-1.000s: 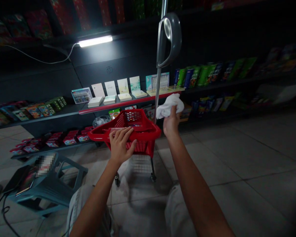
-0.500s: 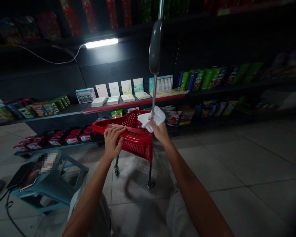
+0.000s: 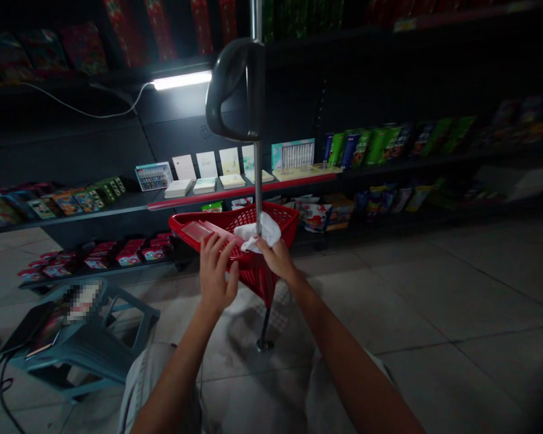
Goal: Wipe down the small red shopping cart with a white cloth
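Note:
A small red shopping cart (image 3: 253, 268) stands before me, its perforated basket turned with one corner toward me. A metal pole (image 3: 258, 175) with a grey looped handle (image 3: 215, 102) rises from it. My right hand (image 3: 276, 258) grips a white cloth (image 3: 268, 232) against the pole's lower end. Over the basket's near left rim, my left hand (image 3: 218, 274) has its fingers spread; whether the fingertips touch the rim I cannot tell. A pinkish panel (image 3: 219, 232) lies along that rim, partly behind the fingers.
Shelves with books (image 3: 230, 179), green and blue packs (image 3: 380, 144) and red boxes (image 3: 129, 253) stand behind the cart. At left, a grey-blue stool (image 3: 90, 343) holds a dark device and trailing cables. A lit tube lamp (image 3: 183, 79) hangs on the shelf back.
The cart has turned, its pole and looped handle swinging left. My right hand moved left and slightly down with the cloth. My left hand's fingers lifted and spread from the rim.

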### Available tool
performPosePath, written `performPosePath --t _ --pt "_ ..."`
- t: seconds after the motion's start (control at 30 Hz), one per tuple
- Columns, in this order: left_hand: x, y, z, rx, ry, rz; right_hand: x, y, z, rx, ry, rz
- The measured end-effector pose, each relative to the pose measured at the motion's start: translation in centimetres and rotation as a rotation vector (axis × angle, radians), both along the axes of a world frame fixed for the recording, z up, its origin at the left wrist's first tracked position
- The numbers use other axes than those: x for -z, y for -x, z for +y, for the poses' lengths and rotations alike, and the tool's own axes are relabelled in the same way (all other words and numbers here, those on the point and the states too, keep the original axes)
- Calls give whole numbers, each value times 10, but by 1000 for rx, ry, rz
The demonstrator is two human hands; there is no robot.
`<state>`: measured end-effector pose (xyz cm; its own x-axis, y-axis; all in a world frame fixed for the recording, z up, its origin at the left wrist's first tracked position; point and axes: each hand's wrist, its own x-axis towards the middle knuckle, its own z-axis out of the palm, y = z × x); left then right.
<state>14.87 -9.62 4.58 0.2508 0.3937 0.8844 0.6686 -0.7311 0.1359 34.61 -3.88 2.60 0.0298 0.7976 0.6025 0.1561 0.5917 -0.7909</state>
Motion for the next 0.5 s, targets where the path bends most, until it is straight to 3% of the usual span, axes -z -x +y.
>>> performPosePath --t 0.13,0.33,0.43,0.5 --pt "-2 -23 -8 -97 21 22 8 1 -5 -89 4 -52" --pt "11 -5 9 -175 -29 -62 13 16 -9 44 -73 -161" --pt "14 5 13 -203 -61 -85 0 31 -5 87 -80 -95" --pt "14 8 14 -214 -74 -104 -22 42 1 97 -121 -42"
